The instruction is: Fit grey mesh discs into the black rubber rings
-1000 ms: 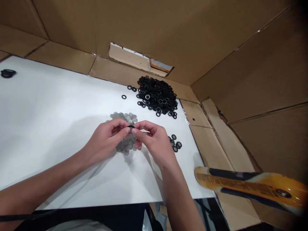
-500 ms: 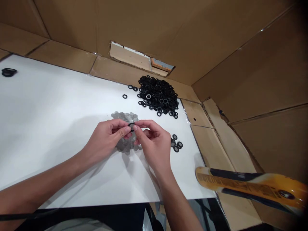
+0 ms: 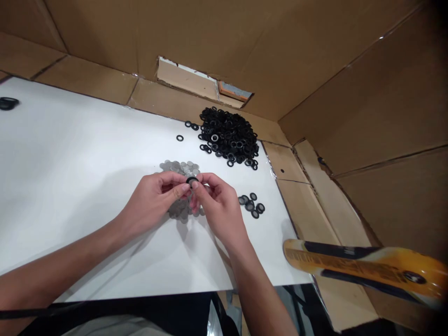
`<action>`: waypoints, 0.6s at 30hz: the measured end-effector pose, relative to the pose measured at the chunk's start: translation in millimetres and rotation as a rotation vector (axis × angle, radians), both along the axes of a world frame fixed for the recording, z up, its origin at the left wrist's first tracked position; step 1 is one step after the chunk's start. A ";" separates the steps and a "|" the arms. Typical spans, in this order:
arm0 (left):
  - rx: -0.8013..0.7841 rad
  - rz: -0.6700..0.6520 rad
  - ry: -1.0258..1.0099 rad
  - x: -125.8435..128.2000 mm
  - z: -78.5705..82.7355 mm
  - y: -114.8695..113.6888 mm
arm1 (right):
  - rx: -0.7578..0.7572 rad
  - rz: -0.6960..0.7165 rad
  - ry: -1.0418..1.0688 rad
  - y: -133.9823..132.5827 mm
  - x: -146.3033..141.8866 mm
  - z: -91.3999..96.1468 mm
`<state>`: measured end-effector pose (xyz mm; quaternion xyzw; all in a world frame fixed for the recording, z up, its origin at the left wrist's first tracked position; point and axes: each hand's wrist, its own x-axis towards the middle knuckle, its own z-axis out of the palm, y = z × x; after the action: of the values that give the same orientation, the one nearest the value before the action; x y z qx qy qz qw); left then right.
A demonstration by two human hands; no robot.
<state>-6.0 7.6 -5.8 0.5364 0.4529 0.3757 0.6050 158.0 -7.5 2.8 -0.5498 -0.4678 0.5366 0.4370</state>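
Note:
My left hand (image 3: 154,200) and my right hand (image 3: 219,205) meet at the middle of the white table (image 3: 77,163), fingertips pinched together on one small black ring (image 3: 191,180). Directly beneath them lies a heap of grey discs (image 3: 180,168), partly hidden by my fingers. A large pile of black rings (image 3: 229,136) sits farther back, toward the right. Several black rings (image 3: 252,204) form a small cluster just right of my right hand.
Cardboard walls (image 3: 245,51) enclose the table at the back and right. A yellow and black object (image 3: 367,268) sticks in at the lower right past the table edge. A black item (image 3: 7,102) lies at the far left. Two stray rings (image 3: 192,125) rest beside the big pile.
Both hands stay pinched on the black ring over the grey discs; my right hand has drawn slightly left, uncovering more of the small ring cluster.

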 end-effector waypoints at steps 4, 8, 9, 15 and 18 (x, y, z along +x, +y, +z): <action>0.012 0.017 0.031 1.2 0.6 -0.2 | -0.005 0.027 0.015 0.4 -0.1 0.3; -0.009 0.007 -0.031 1.0 3.1 -1.7 | -0.014 0.035 0.056 1.3 -0.3 3.4; -0.010 0.007 -0.045 0.6 3.5 -2.2 | -0.012 0.029 0.067 1.3 -0.5 3.7; 0.002 0.025 -0.018 -2.3 0.5 -3.5 | 0.011 -0.031 0.037 -1.1 -3.5 4.0; -0.012 0.052 0.016 -2.4 -0.6 -2.4 | 0.000 -0.014 0.008 -2.2 -3.2 5.4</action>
<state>-8.5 5.2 -6.4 0.5238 0.4739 0.3840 0.5946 154.9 -9.7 8.2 -0.5508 -0.4621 0.5358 0.4427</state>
